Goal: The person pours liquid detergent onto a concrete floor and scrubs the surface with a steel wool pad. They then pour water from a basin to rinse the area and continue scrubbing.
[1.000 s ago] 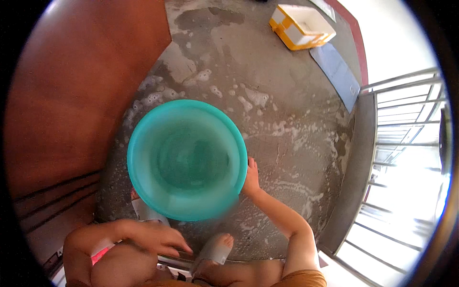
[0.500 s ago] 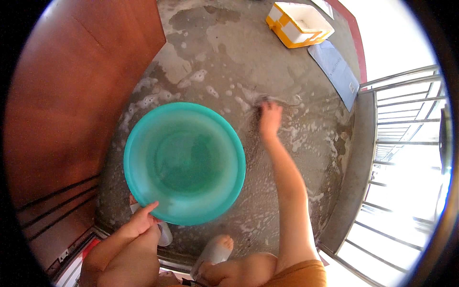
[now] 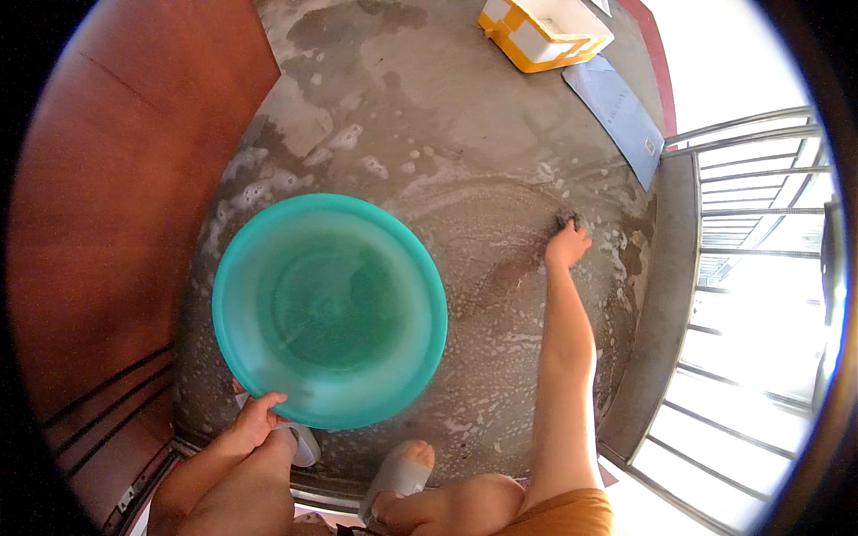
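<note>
A large green plastic basin (image 3: 429,332) stands at my left over the wet floor. My left hand (image 3: 259,418) grips its near rim, thumb on top and fingers underneath. The inside of the basin looks cloudy and darker at the bottom. Out at the end of my stretched right arm, my right hand (image 3: 567,246) is closed on a small dark grey scrubber (image 3: 568,219) pressed to the concrete floor (image 3: 487,268). Whether it is wire wool or a cloth, I cannot make out. Foam and wet streaks lie around it.
A reddish-brown panel (image 3: 125,179) walls the left side. At the far right sit a white foam box (image 3: 536,45) with yellow tape and a flat blue-grey sheet (image 3: 617,116). Metal railings (image 3: 751,214) above a low ledge (image 3: 666,268) line the right. My sandalled foot (image 3: 407,469) is near.
My right hand has swept the scrubber to the right and slightly nearer, leaving a curved streak in the foam. My left hand stays on the basin's rim. The whole view has shifted slightly.
</note>
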Motion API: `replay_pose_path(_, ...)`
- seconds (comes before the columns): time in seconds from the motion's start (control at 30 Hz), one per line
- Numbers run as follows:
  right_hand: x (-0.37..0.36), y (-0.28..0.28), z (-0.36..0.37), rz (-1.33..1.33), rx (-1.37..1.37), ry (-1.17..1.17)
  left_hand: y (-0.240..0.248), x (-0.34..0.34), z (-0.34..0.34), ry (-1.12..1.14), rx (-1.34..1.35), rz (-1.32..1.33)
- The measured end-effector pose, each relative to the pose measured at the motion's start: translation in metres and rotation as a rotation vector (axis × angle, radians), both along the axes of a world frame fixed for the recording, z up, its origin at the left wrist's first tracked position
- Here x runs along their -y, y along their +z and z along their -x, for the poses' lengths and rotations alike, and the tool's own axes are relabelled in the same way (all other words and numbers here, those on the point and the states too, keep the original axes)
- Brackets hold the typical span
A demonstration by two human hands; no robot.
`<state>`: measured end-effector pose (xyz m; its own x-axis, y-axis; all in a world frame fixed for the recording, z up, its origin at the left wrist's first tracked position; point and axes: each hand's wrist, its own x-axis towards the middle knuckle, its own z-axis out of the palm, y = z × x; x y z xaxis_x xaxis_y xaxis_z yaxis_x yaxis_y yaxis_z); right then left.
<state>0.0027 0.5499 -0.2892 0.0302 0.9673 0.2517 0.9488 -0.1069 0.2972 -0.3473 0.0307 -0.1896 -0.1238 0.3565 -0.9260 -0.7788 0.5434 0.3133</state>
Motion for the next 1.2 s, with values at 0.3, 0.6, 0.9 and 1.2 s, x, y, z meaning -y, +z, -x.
replay_pose_path(0.3,0.025,-0.022,0.215,0.074,-0.568,1.016,-0.01,-0.02,-0.032,-0.044,-0.066,0.071)
replay_pose_path(0.6,-0.101,-0.033,-0.069,0.101,-0.251,0.113,-0.05,-0.033,-0.023,0.091,-0.031,0.016)
replay_pose_path(0.9,-0.069,-0.039,-0.003,-0.07,-0.164,0.241,-0.08,0.008,0.003,-0.894,-0.847,-0.312)
replay_pose_path(1.2,0.055,-0.025,0.346,0.139,-0.404,0.961,0.004,0.047,0.027,0.165,0.023,-0.093)
